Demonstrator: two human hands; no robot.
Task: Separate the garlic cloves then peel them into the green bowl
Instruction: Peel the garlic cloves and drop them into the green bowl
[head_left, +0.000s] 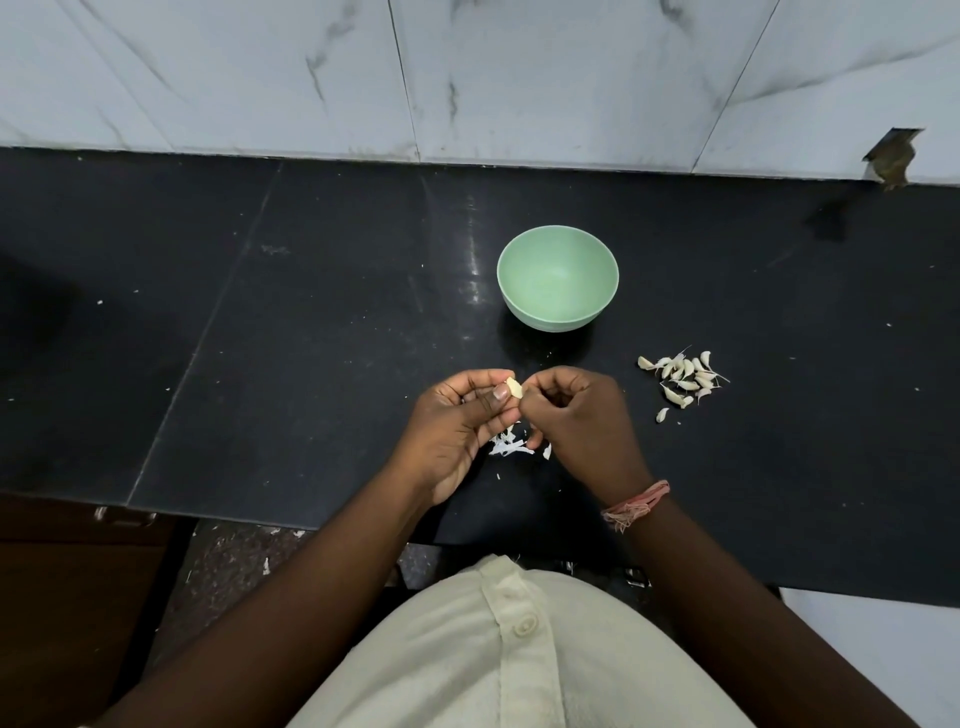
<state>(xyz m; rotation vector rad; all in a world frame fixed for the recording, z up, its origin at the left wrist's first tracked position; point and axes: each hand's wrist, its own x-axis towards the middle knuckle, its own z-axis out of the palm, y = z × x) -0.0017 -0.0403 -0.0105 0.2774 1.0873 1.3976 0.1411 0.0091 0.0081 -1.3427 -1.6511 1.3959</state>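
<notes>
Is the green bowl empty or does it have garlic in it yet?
Empty: the bowl stands upright, its inside showing only bare green, no cloves.

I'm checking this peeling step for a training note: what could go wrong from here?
1. The garlic clove is pinched only at the fingertips of the left hand and right hand, apart from the green bowl; it might slip onto the counter.
2. Peel scraps under the hands could cling to the clove and reach the bowl.
</notes>
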